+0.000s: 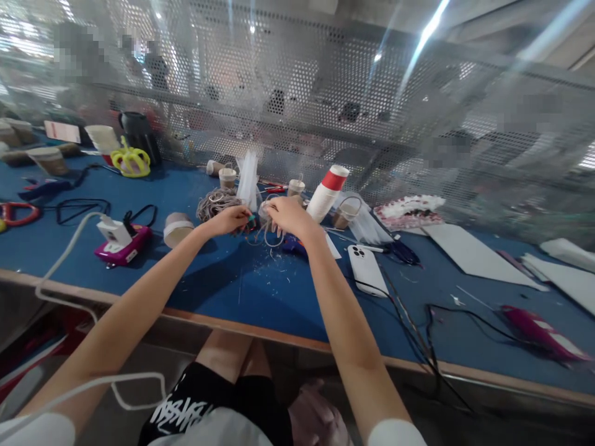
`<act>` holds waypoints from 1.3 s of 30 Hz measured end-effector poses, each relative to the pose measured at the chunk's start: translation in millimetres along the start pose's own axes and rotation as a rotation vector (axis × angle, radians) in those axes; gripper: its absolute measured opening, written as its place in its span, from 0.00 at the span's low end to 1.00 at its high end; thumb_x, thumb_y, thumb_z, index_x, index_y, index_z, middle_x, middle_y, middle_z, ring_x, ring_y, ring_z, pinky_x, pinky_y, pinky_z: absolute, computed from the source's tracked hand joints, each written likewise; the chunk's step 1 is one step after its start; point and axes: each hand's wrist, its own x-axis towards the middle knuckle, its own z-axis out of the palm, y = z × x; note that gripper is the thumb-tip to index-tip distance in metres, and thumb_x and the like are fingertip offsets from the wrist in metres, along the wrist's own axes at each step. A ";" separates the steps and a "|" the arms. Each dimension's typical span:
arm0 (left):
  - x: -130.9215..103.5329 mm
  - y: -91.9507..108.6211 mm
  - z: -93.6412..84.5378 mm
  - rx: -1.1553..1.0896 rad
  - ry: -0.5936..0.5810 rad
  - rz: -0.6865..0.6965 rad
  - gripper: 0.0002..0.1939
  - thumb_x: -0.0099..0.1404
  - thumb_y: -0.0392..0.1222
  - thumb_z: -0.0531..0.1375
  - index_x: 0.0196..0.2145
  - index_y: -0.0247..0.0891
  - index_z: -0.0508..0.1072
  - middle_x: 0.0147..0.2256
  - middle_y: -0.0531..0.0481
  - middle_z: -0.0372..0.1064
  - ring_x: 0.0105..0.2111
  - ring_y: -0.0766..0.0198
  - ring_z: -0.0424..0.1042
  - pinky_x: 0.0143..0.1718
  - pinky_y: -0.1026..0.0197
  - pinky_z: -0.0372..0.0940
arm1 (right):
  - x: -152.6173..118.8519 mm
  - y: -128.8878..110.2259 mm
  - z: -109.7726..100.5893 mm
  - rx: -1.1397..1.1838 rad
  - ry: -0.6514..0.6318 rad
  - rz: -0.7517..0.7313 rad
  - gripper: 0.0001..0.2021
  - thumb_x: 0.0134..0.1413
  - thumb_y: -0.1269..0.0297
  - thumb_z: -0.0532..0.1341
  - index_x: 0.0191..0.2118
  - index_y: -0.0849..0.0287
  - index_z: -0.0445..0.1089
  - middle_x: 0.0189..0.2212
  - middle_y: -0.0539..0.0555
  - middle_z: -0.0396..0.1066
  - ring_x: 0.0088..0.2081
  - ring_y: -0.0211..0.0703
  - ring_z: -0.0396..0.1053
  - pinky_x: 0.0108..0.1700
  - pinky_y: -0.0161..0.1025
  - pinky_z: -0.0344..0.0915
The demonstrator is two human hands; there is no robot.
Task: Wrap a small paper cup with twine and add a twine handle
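Note:
My left hand (231, 220) is closed, its fingertips pinched at a small green item (251, 218) beside a coil of grey-brown cord (216, 203). Just to its right, my right hand (289, 214) has its fingers bent round a loop of thin pale cord (273, 234); part of what it holds is hidden by the fingers. Behind the hands stand clear plastic strips (248, 179) and small brown cups (227, 178). A blue tool (294, 246) lies under my right wrist, and pale scraps are scattered on the blue table (260, 297).
A stack of white and red cups (328, 193) stands behind my right forearm. To the right lie a white phone (368, 270), black cables and white boards (478, 257). At left are a purple power strip (124, 246), a tipped cup (178, 230) and a yellow basket (131, 160).

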 end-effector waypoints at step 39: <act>2.9 -10.3 8.3 -0.615 0.327 -0.018 0.12 0.47 0.44 0.62 0.22 0.38 0.61 0.22 0.56 0.61 0.23 0.72 0.64 0.28 0.68 0.63 | -33.9 30.1 93.7 -0.287 -0.002 -0.107 0.12 0.60 0.64 0.51 0.44 0.63 0.65 0.45 0.62 0.65 0.47 0.50 0.60 0.48 0.45 0.60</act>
